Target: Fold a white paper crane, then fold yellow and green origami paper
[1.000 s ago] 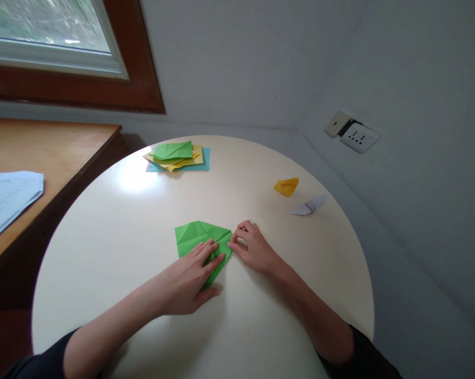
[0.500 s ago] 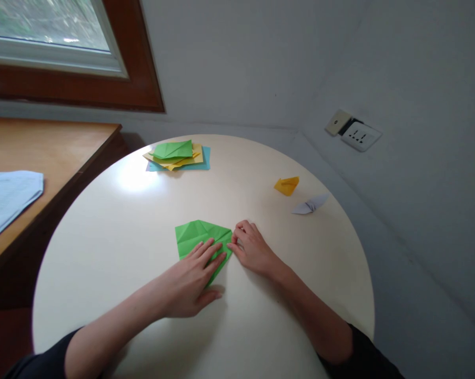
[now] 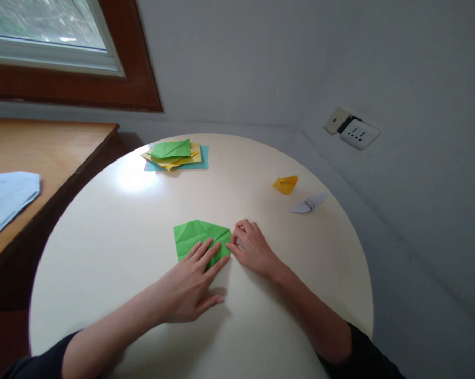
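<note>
A creased sheet of green paper [image 3: 195, 233] lies on the round white table [image 3: 103, 263] in front of me. My left hand [image 3: 195, 281] rests on its near part with the fingers spread, covering some of it. At the paper's right corner, my right hand [image 3: 251, 247] is closed in a pinch, thumb and fingers on the edge. Beyond my right hand lie a folded orange paper piece [image 3: 286, 184] and a folded white paper piece [image 3: 309, 203].
A stack of coloured paper [image 3: 203, 158], topped by a folded green piece [image 3: 171, 149], sits at the table's far edge. To the left stands a wooden desk [image 3: 43, 139] with pale blue folded cloth or paper [image 3: 10, 197]. A wall socket [image 3: 359, 133] is at right.
The green paper's near corner has been folded or tucked up, so less of it shows below my left fingers. My left hand has shifted slightly nearer me. My right hand keeps its pinch.
</note>
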`<state>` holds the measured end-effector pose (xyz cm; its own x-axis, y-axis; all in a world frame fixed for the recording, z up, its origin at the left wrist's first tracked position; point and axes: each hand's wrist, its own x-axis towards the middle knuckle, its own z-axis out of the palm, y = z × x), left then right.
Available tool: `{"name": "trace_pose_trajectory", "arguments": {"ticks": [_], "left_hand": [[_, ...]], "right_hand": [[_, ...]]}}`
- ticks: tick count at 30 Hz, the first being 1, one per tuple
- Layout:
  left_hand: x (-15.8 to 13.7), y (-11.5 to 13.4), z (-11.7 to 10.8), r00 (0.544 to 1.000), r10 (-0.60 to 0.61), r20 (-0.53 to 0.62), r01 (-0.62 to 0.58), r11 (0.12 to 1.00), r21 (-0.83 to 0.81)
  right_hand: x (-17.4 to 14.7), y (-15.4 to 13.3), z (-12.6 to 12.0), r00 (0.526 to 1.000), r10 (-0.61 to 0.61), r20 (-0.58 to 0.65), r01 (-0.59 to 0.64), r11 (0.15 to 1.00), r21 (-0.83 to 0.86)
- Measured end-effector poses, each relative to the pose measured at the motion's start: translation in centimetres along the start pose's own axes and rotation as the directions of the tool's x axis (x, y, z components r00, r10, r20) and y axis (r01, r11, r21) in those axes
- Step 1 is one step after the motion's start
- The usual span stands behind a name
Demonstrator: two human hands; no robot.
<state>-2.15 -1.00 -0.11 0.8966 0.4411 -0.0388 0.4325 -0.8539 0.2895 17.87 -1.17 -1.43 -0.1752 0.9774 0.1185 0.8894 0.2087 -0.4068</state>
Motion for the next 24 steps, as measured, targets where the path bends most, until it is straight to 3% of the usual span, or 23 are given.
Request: {"name": "trace_pose_trajectory", "arguments": {"ticks": [6, 16, 20, 22, 24], "left_hand": [[0.1, 0.0, -0.2, 1.000, -0.001, 0.003, 0.001, 1.000, -0.013], [0.1, 0.2, -0.6, 1.000, 0.003, 0.025, -0.005, 0.998, 0.057], [0.4, 0.8, 0.3, 0.999, -0.039, -0.019, 0.041, 0.991, 0.126], [0.6, 1.2, 1.1, 0.995, -0.077, -0.061, 0.085, 0.985, 0.151], [0.8, 1.6, 1.7, 0.989, -0.103, -0.103, 0.119, 0.980, 0.157]], "right_hand": [[-0.2, 0.1, 0.0, 0.990, 0.140, -0.014, -0.140, 0.990, -0.003], [-0.3, 0.9, 0.7, 0.992, 0.100, -0.072, -0.100, 0.995, 0.001], [-0.1, 1.1, 0.9, 0.968, 0.114, -0.225, -0.086, 0.988, 0.130], [0.1, 0.7, 0.9, 0.931, 0.118, -0.345, -0.044, 0.975, 0.217], [0.1, 0.0, 0.8, 0.920, 0.079, -0.384, 0.024, 0.966, 0.256]]}}
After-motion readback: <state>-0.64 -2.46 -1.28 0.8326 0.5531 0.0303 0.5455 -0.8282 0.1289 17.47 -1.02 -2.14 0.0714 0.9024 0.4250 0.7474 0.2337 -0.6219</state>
